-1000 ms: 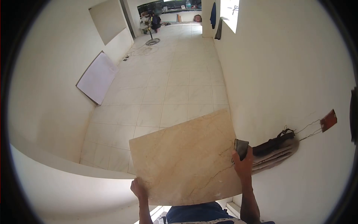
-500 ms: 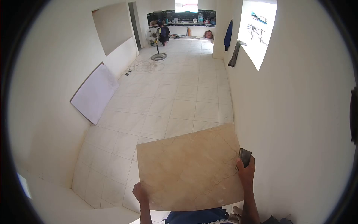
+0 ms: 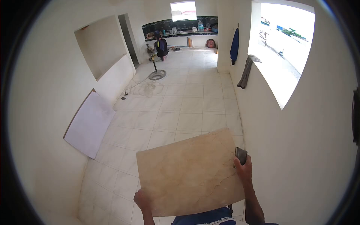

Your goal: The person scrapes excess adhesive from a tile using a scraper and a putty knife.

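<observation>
A large beige marble-patterned tile (image 3: 191,172) is held tilted in front of my body. My left hand (image 3: 141,199) is closed on its lower left edge, the fingers partly hidden. At the right edge, my right hand (image 3: 244,168) grips a small dark grey block (image 3: 241,155) with ridges on its side. The thumb lies against the tile's edge; whether the other fingers also support the tile is hidden.
White tiles cover the floor (image 3: 180,101). A white panel (image 3: 90,123) leans against the left wall. Ahead are a pedestal fan (image 3: 156,74) with a loose cord, a crouching person (image 3: 161,48) and a cluttered counter (image 3: 180,33). Cloths hang by the right window (image 3: 285,45).
My view has turned up and to the right, showing more of the right window. The tile stays in both hands, and the dark block is still in my right hand.
</observation>
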The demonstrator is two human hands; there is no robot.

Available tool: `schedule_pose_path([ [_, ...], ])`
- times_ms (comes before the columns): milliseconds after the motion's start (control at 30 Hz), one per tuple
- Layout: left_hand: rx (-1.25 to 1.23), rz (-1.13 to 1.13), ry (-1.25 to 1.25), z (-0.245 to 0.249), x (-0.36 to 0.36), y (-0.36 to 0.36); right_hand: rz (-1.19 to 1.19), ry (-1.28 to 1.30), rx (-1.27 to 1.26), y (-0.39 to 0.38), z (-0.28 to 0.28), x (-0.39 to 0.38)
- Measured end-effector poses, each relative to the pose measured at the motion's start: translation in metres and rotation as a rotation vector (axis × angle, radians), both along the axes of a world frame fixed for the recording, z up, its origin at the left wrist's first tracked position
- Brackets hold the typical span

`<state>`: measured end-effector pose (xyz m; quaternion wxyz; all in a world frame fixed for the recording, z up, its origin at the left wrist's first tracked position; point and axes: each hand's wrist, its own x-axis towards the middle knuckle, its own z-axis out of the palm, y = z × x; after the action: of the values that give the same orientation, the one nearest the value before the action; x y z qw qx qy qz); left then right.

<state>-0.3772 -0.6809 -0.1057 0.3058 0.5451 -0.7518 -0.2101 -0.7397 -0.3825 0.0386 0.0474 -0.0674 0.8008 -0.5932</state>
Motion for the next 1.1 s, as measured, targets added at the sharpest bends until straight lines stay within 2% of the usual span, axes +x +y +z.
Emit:
schedule_pose_path([
  [67, 0.219, 0.167, 0.237, 0.023, -0.060, -0.026, 0.041, 0.057, 0.091, -0.043, -0.001, -0.071],
  [133, 0.189, 0.181, 0.206, 0.023, -0.103, -0.063, 0.078, 0.119, 0.123, -0.091, 0.001, -0.124],
  [233, 0.224, 0.241, 0.391, 0.011, -0.172, -0.126, 0.094, 0.043, 0.153, -0.159, -0.002, -0.196],
  [400, 0.292, 0.224, 0.344, -0.041, -0.300, -0.274, 0.022, -0.049, 0.222, -0.279, -0.016, -0.324],
  [467, 0.406, 0.231, 0.399, -0.026, -0.377, -0.316, -0.006, -0.091, 0.257, -0.316, -0.019, -0.382],
  [533, 0.517, 0.204, 0.517, 0.024, -0.468, -0.360, -0.068, -0.060, 0.271, -0.345, -0.018, -0.440],
  [633, 0.519, 0.094, 0.447, 0.029, -0.562, -0.433, -0.179, -0.050, 0.255, -0.393, -0.010, -0.510],
  [767, 0.567, 0.022, 0.488, 0.027, -0.704, -0.515, -0.246, -0.084, 0.236, -0.453, -0.011, -0.623],
  [900, 0.544, 0.021, 0.502, 0.028, -0.855, -0.585, -0.245, -0.005, 0.161, -0.519, -0.045, -0.754],
  [967, 0.518, 0.024, 0.479, 0.017, -0.928, -0.622, -0.238, -0.057, 0.212, -0.559, -0.056, -0.836],
  [1000, 0.477, 0.007, 0.432, -0.003, -0.956, -0.653, -0.240, -0.096, 0.227, -0.584, -0.060, -0.872],
  [1100, 0.356, -0.049, 0.331, -0.002, -1.009, -0.700, -0.159, -0.091, 0.215, -0.648, -0.040, -0.962],
])
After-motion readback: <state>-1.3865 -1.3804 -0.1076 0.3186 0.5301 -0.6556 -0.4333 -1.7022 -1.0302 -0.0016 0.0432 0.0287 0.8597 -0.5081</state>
